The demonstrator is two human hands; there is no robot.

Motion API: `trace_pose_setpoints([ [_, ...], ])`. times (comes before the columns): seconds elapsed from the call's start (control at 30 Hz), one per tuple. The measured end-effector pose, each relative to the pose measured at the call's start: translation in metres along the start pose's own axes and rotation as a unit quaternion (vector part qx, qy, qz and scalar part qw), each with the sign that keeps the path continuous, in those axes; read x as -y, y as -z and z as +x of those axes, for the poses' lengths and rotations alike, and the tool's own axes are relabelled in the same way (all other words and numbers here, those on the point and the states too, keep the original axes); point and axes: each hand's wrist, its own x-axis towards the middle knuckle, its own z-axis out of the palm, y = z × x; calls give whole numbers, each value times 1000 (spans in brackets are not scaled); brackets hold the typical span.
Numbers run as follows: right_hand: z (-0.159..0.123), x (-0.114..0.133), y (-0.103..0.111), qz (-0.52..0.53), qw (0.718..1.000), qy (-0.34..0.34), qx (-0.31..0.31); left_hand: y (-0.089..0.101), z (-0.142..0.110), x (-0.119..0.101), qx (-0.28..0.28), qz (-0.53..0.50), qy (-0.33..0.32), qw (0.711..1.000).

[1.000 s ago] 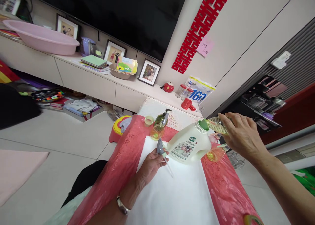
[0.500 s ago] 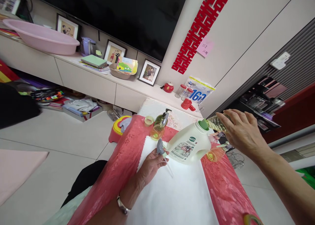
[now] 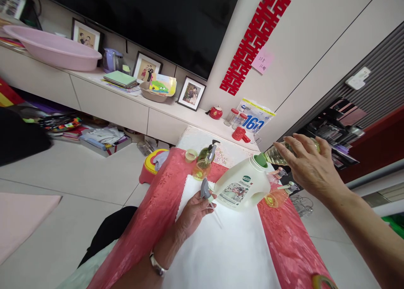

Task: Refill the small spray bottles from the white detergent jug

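Note:
My left hand pinches a grey pump head, whose thin pale tube hangs down over the white cloth. A clear ribbed bottle lies on its side in my right hand, fingers wrapped over it from above. Its neck points left, into the green spout in the mouth of a large pale-green detergent jug. That jug stands tilted in appearance on the table, label toward me. Left of it stand a pump bottle of yellowish liquid and a small pale green cap. Yellow-orange spray bottles stand behind its handle.
The table has a red cover with a white cloth on top. A roll of tape sits near the front right edge. Beyond are a cabinet with framed photos, jars and a red-yellow stool.
My right hand has shifted slightly right and up with the ribbed bottle, which lies a little flatter. My left hand holds the pump head in the same place.

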Motion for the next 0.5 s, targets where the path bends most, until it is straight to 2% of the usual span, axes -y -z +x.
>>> trace_pose_setpoints([
  [0.3,2,6,8,-40,999,-4,-30,1,0,1,-5,-29,5,1000],
  [0.5,1,12,10,-46,999,-13,-9,4,1,3,3,-49,-5,999],
])
